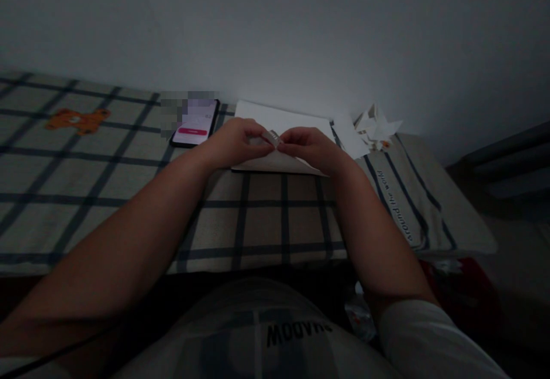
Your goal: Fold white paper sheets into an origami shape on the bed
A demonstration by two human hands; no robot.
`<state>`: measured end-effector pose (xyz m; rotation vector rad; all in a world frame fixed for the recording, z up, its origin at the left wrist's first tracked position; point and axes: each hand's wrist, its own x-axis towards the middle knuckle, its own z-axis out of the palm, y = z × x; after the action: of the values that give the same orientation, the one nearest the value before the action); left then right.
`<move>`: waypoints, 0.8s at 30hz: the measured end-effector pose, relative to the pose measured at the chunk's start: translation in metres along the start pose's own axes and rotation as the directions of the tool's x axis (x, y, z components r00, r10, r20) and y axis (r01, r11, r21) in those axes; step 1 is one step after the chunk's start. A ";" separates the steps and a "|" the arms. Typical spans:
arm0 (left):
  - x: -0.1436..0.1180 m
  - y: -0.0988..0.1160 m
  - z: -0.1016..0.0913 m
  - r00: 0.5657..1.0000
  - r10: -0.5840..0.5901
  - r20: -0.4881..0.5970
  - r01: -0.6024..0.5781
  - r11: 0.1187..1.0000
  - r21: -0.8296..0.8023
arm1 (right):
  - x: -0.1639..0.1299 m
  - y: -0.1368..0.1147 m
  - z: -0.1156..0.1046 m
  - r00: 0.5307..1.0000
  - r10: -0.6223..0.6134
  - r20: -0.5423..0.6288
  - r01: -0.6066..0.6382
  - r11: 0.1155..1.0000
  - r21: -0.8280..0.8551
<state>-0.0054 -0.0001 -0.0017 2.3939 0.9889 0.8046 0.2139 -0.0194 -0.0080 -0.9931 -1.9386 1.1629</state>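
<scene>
Between my fingertips is a small pale piece of folded paper [274, 137] with dark marks along its upper edge. My left hand [240, 140] pinches it from the left, thumb against fingers. From the other side, my right hand [310, 145] closes thumb and forefinger on it, so the two hands nearly meet. Most of the piece is hidden by the fingers. Under both hands lie white sheets [281, 118] with a dark edge showing below them at the front.
A checked cloth [262, 218] covers the table, which meets a wall. Left of the sheets lies a lit phone [194, 124]; farther left is an orange bear-shaped piece [78, 121]. At right are another white sheet [350, 135] and folded white paper shapes [374, 127].
</scene>
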 end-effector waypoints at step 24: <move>0.002 0.001 0.000 0.996 0.085 0.000 -0.084 0.991 0.105 | -0.001 -0.006 0.002 1.000 0.020 -0.006 -0.020 0.999 -0.044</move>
<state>-0.0037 0.0009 -0.0010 2.5393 0.9589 0.8071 0.2114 -0.0228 -0.0031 -1.0397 -1.9612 1.1316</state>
